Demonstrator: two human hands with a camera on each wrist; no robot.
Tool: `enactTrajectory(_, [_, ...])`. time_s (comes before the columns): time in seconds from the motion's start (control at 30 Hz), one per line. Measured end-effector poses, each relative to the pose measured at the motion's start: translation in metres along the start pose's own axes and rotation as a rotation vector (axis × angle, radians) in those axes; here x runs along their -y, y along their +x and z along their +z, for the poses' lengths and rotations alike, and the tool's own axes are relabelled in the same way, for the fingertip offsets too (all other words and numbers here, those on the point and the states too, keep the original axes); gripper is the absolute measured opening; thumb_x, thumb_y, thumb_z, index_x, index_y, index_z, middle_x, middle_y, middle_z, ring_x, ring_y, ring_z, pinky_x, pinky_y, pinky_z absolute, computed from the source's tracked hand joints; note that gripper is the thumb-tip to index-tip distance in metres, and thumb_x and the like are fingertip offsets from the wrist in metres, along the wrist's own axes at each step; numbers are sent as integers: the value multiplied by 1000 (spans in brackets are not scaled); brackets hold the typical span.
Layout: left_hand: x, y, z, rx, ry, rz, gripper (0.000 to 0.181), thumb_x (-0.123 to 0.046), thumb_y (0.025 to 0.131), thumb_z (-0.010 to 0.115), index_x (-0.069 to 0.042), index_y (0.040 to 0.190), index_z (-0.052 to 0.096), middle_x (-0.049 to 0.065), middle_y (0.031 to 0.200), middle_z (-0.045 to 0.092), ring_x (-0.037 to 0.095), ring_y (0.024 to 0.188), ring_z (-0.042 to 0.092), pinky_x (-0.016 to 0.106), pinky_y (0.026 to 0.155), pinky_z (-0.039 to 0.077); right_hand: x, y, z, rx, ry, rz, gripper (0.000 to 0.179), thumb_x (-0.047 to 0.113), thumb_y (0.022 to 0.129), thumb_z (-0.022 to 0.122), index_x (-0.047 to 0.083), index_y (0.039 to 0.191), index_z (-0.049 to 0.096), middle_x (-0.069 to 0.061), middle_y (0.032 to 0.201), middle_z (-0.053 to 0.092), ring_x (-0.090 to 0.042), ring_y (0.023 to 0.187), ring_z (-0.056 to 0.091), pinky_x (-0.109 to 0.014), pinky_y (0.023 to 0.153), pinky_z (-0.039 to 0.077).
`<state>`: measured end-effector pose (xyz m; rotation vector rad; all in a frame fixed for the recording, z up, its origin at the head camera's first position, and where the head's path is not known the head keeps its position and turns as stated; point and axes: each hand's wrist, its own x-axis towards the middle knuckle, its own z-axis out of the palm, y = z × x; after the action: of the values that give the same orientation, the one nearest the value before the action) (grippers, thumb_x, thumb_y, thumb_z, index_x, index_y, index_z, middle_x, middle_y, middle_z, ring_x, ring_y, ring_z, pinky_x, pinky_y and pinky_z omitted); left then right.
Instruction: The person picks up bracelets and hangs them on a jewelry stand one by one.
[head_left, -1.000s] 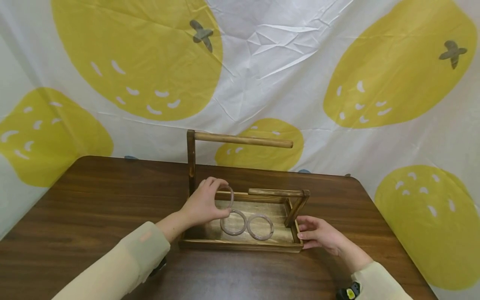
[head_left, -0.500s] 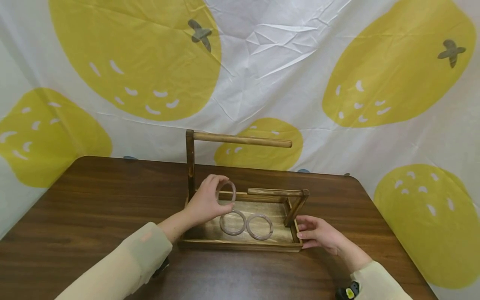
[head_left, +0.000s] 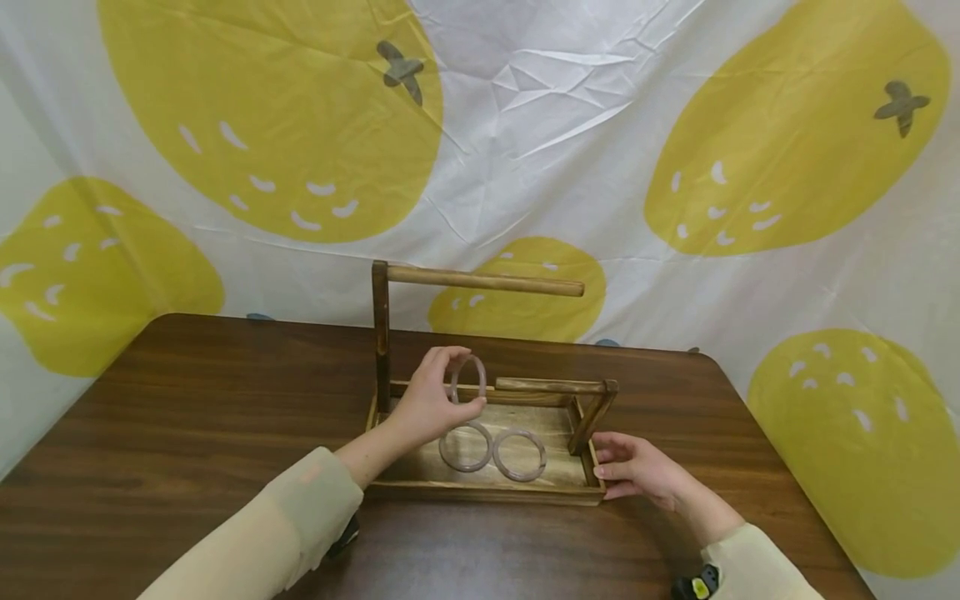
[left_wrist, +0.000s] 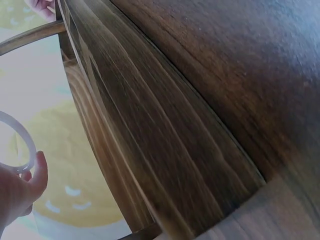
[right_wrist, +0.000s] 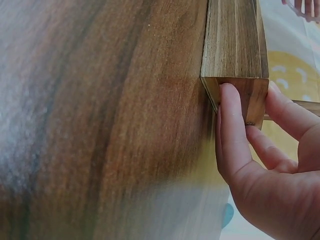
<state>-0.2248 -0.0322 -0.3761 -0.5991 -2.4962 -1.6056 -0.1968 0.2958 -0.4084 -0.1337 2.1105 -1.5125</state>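
My left hand pinches a pale translucent bangle between thumb and fingertips, upright above a wooden tray. Two similar bangles lie flat on the tray floor: a left bangle, close below the held one, and a right bangle beside it. My right hand holds the tray's right end, its thumb at the rim and fingers against the outer wall. In the left wrist view the held bangle shows at the left edge. The right wrist view shows fingers on the end wall.
A tall post at the tray's left end carries a long horizontal bar. From a shorter post at the right, a low bar points left. A lemon-print cloth hangs behind the brown table.
My left hand has moved right with the bangle, which has turned between the fingers and come nearer the low bar's free end. The right hand and the tray have stayed put.
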Motion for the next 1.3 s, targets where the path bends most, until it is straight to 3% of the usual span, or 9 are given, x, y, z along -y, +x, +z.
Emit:
enactTrajectory(0.37, [-3,2,6,10,-94,11,61,-10,76,74,-2,130,46,14,124,47,27,109,50,28,78,55,-1,0,-1,4,-6,11,76,12,89,62,-15,142,15,-39,133,33,-14,93,61,-34,75,57])
enactTrajectory(0.63, [-5,2,14,3,-174,13,61,-8,76,74,1,129,47,19,124,47,30,112,50,40,83,54,-1,0,0,-2,3,14,75,11,89,62,-15,142,15,-37,132,35,-13,92,61,-35,75,57])
enactTrajectory(0.83, [-7,3,18,1,-202,1,60,-8,77,73,0,130,47,17,125,48,30,114,50,38,85,54,0,-1,1,-3,6,9,75,12,89,62,-15,142,15,-38,132,34,-13,92,60,-35,75,57])
enactTrajectory(1.03, [-8,4,25,9,-250,-14,59,-8,79,71,2,131,46,20,126,47,36,107,56,36,83,55,-2,-1,0,-1,11,12,75,12,89,62,-14,142,15,-37,132,34,-13,91,60,-35,75,57])
enactTrajectory(1.3, [-8,5,31,-6,-256,-59,61,-12,79,71,0,133,46,18,128,48,35,95,61,31,80,55,-1,1,0,1,11,6,75,11,89,62,-15,142,15,-36,131,37,-12,91,60,-35,75,57])
